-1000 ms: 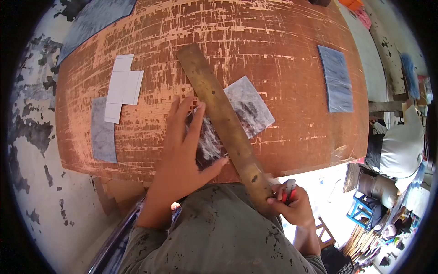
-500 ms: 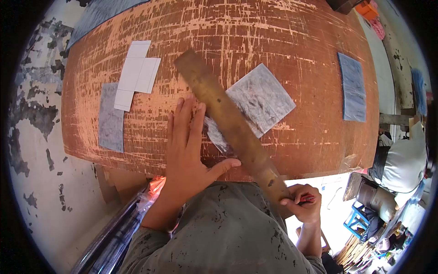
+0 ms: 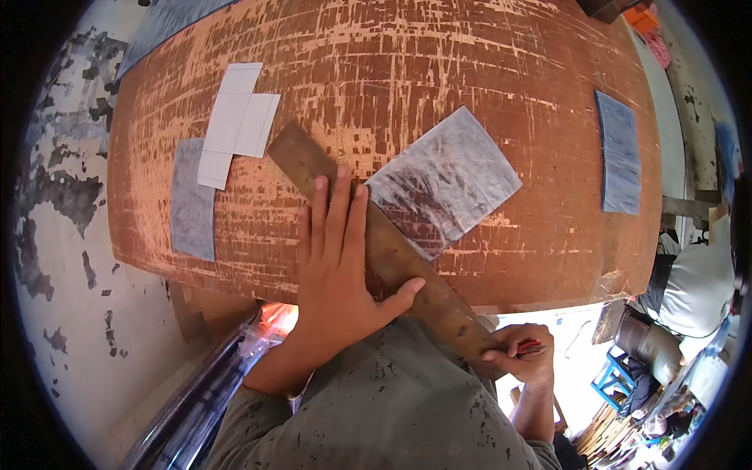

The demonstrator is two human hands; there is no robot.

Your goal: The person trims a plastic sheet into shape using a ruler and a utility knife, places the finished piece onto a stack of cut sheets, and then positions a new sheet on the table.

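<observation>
My left hand (image 3: 333, 266) lies flat with its fingers apart, the fingertips resting on a long, flat brown straightedge (image 3: 392, 249). My right hand (image 3: 523, 351) is closed around the near end of that straightedge, beyond the table's front edge. A small red object (image 3: 531, 346) shows in the same fist, too covered to name. The straightedge slants from upper left to lower right. Along its right side lies a grey-white mottled sheet (image 3: 450, 180), its lower left edge against or just under the straightedge.
On the scratched brown table (image 3: 548, 258) are a white cross-shaped paper cutout (image 3: 239, 121), overlapping a grey sheet (image 3: 193, 211), and a blue-grey piece (image 3: 620, 153) at the right. Plastic-wrapped rolls (image 3: 196, 392) stand lower left. A blue stool (image 3: 615, 380) is at the lower right.
The straightedge has shifted down and left, uncovering more of the mottled sheet, which no longer shows on its left side. My left hand has moved right, farther onto the straightedge.
</observation>
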